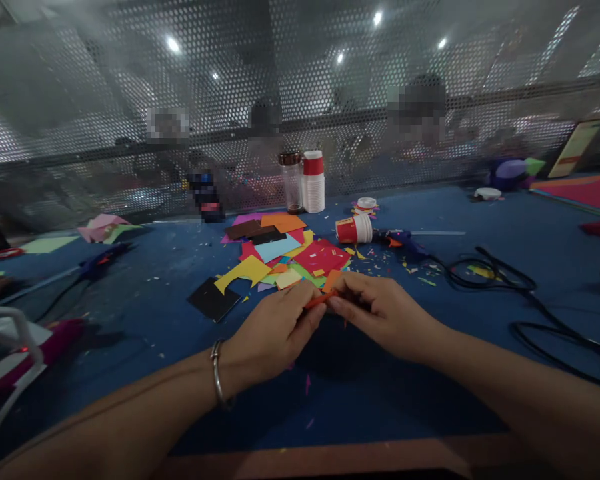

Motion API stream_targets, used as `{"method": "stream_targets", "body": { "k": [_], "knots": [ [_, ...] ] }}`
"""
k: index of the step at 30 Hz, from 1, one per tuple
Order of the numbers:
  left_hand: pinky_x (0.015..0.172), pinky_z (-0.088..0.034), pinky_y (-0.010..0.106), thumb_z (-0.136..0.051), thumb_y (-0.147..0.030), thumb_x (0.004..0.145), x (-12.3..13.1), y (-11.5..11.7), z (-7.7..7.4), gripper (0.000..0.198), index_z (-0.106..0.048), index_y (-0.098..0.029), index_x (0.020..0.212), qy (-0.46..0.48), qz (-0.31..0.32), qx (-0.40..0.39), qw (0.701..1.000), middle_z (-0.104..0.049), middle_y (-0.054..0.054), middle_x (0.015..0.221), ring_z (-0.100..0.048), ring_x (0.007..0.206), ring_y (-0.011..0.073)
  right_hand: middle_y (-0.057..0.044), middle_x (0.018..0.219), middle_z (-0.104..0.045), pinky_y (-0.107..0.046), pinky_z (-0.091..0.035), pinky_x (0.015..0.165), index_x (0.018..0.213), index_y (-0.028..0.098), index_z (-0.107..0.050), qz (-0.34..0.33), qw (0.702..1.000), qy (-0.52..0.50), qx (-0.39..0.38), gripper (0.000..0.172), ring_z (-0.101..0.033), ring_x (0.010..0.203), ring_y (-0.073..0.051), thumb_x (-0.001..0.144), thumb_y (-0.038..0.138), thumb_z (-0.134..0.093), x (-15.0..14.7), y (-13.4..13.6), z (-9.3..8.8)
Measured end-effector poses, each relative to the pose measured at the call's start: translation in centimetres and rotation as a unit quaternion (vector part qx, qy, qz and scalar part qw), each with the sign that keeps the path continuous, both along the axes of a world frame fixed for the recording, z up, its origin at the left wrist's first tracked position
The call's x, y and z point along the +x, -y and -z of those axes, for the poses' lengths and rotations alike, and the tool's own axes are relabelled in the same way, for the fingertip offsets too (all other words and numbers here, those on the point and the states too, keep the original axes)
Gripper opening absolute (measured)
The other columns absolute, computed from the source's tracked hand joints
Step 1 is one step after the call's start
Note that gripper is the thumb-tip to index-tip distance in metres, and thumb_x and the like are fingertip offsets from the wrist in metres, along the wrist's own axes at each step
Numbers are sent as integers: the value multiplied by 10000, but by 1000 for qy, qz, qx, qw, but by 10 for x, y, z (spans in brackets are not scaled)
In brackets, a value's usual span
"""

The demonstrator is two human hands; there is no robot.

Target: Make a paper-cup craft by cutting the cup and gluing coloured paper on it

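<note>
My left hand (280, 327), with a silver bracelet (217, 373) at the wrist, pinches a small orange-red piece of paper (321, 300). From the other side my right hand (380, 313) grips the same piece between thumb and fingers. Both hands are closed and their fingertips nearly meet above the blue table (360, 413). Just beyond them lies a heap of coloured paper, with a red sheet (320, 257), a cut yellow sheet (247, 270) and a black square (213, 299). Part of the held piece is hidden by my fingers.
A paper cup (347, 230) lies on its side, near a glue gun (405, 241) whose black cable (500, 280) coils to the right. Stacked cups (313, 187) and a clear bottle (292, 187) stand before the perforated metal screen (230, 87). Another glue gun (100, 260) rests at left.
</note>
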State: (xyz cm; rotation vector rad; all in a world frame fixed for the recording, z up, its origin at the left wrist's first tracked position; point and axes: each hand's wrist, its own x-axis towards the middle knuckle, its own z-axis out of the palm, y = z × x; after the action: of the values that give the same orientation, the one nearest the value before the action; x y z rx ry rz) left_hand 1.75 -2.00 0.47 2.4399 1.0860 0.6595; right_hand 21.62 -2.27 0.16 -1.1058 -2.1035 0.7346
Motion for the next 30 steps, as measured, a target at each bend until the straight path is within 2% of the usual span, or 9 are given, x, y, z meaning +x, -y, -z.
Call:
{"method": "stream_targets", "body": {
  "k": [3,7,10,17,24,27,30],
  "knots": [
    [563,-294,279,-427,-303,963,4,-9,-5,227,-408,-219,753,16,-9,18,1000,-490,-26,679,-418,592,141,17,685,-531,-249,-361,546,792,193,-531,9,1000,-13,-17,180,-496,600,-126,918,314,-491,0,-9,-5],
    [545,-269,271,-445,-301,959,7,-27,-19,226,-415,-213,753,42,-11,40,998,-455,-41,655,-388,571,124,27,660,-482,-256,-341,577,743,198,-513,22,998,-39,44,220,-451,619,-123,921,325,-490,-1,-24,-19],
    [538,-285,259,-445,-322,966,9,-38,-25,239,-418,-212,755,85,4,20,996,-429,-53,639,-376,563,116,53,587,-431,-255,-306,542,752,202,-513,29,997,-65,25,237,-403,553,-113,936,349,-481,-3,-33,-26],
    [547,-284,260,-459,-360,964,7,-42,-11,274,-440,-207,737,107,-5,-32,994,-427,-56,627,-377,566,115,59,604,-380,-250,-293,537,674,210,-447,47,997,-39,54,317,-350,547,-101,948,365,-483,-5,-36,-14],
    [529,-275,248,-495,-402,941,6,-41,-8,378,-418,-198,633,131,-12,-51,990,-374,-58,585,-347,556,104,70,557,-366,-246,-271,497,689,212,-470,32,998,-55,2,323,-327,493,-95,956,393,-461,0,-34,-12],
    [496,-307,228,-507,-433,929,8,-40,-7,405,-444,-195,608,160,-19,-113,980,-413,-59,538,-381,504,90,66,552,-395,-246,-272,485,679,211,-470,33,998,-52,-8,342,-335,473,-91,958,409,-450,3,-33,-13],
    [466,-382,212,-499,-447,931,11,-40,-4,366,-546,-191,673,214,-26,-197,956,-546,-36,563,-502,476,92,64,548,-413,-242,-285,475,679,211,-466,38,998,-57,-18,349,-356,460,-87,959,419,-449,7,-34,-13]
  ]
}}
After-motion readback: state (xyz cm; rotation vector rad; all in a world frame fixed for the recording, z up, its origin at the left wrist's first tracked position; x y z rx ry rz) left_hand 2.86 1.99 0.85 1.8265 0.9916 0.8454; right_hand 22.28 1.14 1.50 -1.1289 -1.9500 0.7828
